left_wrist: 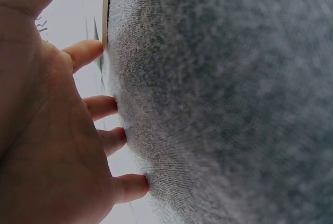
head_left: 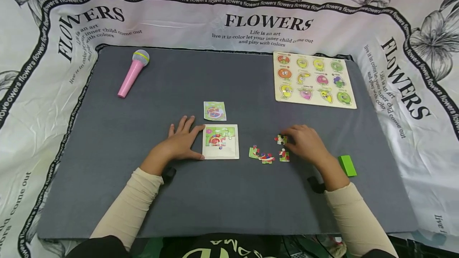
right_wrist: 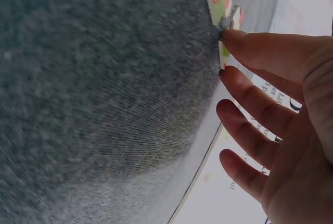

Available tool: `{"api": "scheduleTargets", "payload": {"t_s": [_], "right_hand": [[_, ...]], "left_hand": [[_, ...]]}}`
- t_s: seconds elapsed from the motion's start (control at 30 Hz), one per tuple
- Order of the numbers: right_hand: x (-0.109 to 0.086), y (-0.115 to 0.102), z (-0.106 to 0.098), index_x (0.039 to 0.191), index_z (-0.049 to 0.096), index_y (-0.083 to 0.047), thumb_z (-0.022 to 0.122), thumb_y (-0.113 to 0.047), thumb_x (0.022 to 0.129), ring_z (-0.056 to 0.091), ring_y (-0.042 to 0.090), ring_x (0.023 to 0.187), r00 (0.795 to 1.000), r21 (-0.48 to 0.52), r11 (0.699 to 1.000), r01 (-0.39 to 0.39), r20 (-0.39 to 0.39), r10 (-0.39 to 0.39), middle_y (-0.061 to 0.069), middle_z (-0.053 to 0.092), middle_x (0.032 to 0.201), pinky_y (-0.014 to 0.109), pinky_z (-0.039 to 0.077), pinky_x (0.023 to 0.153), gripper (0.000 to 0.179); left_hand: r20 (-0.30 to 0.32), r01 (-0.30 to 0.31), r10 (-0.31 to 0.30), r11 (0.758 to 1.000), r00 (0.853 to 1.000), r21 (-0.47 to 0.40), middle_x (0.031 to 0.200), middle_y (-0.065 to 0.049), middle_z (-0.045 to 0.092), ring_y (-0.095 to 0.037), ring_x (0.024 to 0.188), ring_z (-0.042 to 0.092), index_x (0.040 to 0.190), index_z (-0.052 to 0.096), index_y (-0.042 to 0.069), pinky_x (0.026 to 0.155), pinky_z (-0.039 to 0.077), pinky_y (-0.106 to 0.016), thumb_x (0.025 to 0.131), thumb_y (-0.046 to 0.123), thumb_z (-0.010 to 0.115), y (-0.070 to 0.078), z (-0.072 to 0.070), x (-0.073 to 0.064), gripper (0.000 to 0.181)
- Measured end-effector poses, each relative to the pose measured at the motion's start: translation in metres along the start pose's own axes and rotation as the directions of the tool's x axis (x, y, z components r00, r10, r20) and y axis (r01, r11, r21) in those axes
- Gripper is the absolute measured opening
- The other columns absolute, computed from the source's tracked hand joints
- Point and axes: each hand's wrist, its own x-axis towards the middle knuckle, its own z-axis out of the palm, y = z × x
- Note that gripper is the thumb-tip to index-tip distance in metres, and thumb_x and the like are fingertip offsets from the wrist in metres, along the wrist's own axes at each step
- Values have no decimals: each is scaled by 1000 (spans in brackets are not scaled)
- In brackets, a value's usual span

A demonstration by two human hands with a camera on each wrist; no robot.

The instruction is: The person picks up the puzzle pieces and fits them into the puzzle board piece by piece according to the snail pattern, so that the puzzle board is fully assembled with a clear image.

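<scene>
My left hand point(head_left: 181, 140) spreads its fingers on the mat, with the thumb and index fingertips at the left edge of a small white puzzle tray point(head_left: 232, 152). Pieces joined in the tray's upper left show part of a colourful picture. My right hand point(head_left: 306, 142) pinches a puzzle piece point(head_left: 279, 139) between thumb and index finger, low at the mat; in the right wrist view the other fingers point(right_wrist: 247, 130) stand apart from it. Loose beside it lie another puzzle piece point(head_left: 284, 156), a green-edged piece point(head_left: 254, 152) and a red-and-blue piece point(head_left: 266, 158).
A picture card point(head_left: 215, 111) lies just beyond the tray. At the back left is a pink toy microphone point(head_left: 131, 73); a fruit board point(head_left: 315, 81) lies at the back right. A green block point(head_left: 347, 165) sits by the right forearm. Grey mat point(head_left: 233, 198) covers the table.
</scene>
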Motion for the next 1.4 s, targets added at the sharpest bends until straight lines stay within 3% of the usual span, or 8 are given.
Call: {"api": "scheduleTargets", "payload": {"t_s": [0.53,0.73,1.03,1.4], "right_hand": [[7,-10,1,109,72,-3,78,-8,78,63,35,96,999,-57,997,41,-12,-42,15,69,104,52,49,83,32],[24,-37,0,108,73,-6,78,-12,80,64,31,95,993,-41,993,114,-22,-115,11,69,101,50,49,82,30],[55,-97,23,112,73,-14,77,-17,83,63,26,99,962,-31,961,274,12,-274,5,68,104,48,47,92,29],[67,-118,37,110,74,-15,74,-12,84,61,26,98,941,-99,936,338,-1,-339,6,67,100,46,45,94,26]], "left_hand": [[0,-5,5,1000,1000,9,162,-19,0,-40,148,-8,155,25,20,110,3,-70,75,52,79,0,-2,-2,102],[15,-10,9,1000,1000,22,162,-17,-3,-38,148,-11,155,23,23,111,2,-69,76,54,78,-2,0,4,101],[18,4,-4,1000,1000,21,162,-17,-2,-38,148,-10,155,23,23,111,3,-69,76,54,78,-5,-1,0,101],[26,16,-16,1000,1000,25,163,-16,-2,-37,149,-11,156,22,24,111,3,-68,76,55,77,-5,-1,1,102]]}}
